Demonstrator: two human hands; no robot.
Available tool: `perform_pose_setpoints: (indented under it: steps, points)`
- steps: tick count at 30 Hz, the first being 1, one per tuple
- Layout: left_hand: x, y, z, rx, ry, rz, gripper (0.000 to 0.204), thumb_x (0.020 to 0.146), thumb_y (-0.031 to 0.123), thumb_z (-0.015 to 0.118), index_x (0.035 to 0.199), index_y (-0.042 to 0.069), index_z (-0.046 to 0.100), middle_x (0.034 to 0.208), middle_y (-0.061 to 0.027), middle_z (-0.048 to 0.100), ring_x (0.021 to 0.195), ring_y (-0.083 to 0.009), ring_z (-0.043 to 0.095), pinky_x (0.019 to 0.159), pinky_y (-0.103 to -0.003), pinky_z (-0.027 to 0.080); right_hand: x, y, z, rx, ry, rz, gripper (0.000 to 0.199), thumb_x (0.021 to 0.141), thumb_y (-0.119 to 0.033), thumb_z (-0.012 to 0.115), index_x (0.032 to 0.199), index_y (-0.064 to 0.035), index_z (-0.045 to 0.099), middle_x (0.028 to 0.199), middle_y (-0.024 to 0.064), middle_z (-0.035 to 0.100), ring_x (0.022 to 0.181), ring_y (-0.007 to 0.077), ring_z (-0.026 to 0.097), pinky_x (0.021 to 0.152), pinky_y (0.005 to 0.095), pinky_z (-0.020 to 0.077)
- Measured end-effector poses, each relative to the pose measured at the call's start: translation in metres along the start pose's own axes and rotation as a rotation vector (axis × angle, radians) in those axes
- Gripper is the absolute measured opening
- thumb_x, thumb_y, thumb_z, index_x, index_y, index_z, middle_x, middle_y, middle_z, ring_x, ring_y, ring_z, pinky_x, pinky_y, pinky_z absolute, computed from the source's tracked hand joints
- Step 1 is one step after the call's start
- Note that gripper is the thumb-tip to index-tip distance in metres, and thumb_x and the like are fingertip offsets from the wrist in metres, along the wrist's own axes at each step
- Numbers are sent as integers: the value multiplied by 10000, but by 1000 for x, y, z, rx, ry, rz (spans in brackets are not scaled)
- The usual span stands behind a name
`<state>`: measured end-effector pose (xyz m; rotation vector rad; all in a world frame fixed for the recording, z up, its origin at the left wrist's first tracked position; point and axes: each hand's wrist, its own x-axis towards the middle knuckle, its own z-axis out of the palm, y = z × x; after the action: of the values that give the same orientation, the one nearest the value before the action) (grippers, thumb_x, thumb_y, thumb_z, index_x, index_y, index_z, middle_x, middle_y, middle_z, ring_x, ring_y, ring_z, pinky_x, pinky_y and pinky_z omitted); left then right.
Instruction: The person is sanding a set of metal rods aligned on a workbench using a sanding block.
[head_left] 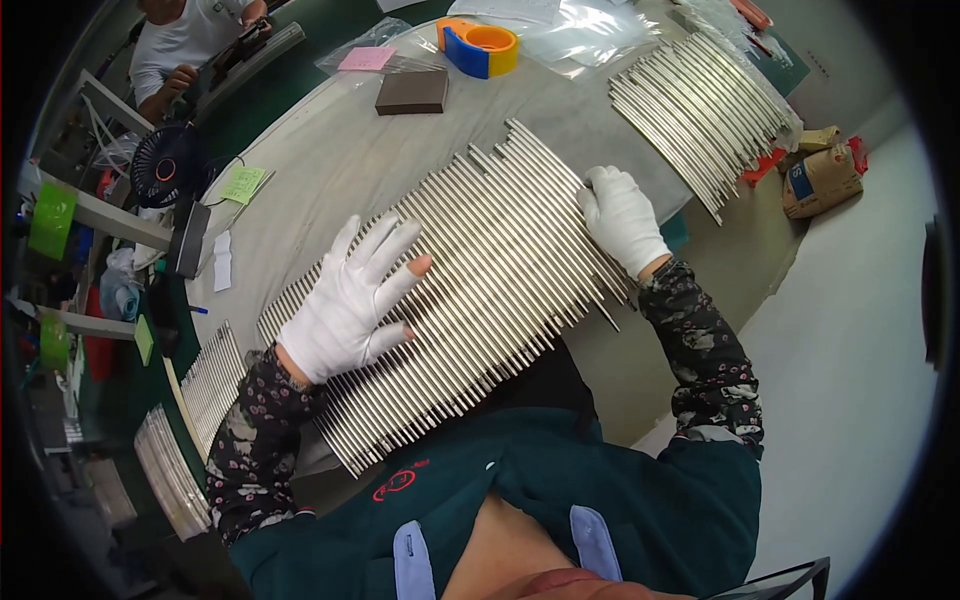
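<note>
A broad row of thin, silvery metal rods (470, 260) lies side by side at a slant on the table in front of me, their ends uneven. My left hand (345, 305), in a white glove with bare thumb and index tips, rests over the left part of the row with its fingers spread. At the row's right edge is my right hand (622, 215), also gloved in white. Its fingers are curled in and the thumb is drawn up against them beside the outermost rods. Whatever lies between those fingers is hidden.
More rods (700, 110) lie at the far right, and smaller bundles (212, 375) at the left. Behind the row are a dark brown block (412, 92), an orange-and-blue tape dispenser (480, 48) and clear plastic bags (575, 35). A fan (165, 165) stands left; another person (190, 50) works beyond.
</note>
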<state>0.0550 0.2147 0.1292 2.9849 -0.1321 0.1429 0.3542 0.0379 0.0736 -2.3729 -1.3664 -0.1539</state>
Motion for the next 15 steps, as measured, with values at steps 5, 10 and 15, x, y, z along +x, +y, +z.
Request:
perform_pose_setpoints:
  steps: [5,10,15]
  points:
    - [91,-51,10,18,122,92,670,943,546,377,1449,111,317,1484,-219,283,1362,-427,267,1116,-476,220,-45,24,-24,526,235,124,214,908,-141,550,1058,2,605,1029,151,635,957,300,605,856,354,485]
    - [160,-99,44,-218,188,0,592,945,434,470,1404,72,377,1465,-205,332,1360,-408,284,1128,-411,239,-123,5,1,1080,628,384,486,1004,-331,384,1346,14,396,1347,129,458,1270,258,431,1063,402,335]
    - [198,-115,77,-570,154,-172,579,961,444,449,1424,106,363,1488,-144,332,1394,-333,257,1149,-393,191,-122,-31,40,1263,750,348,719,966,-477,361,1477,-6,176,1538,117,209,1426,279,176,1167,437,103]
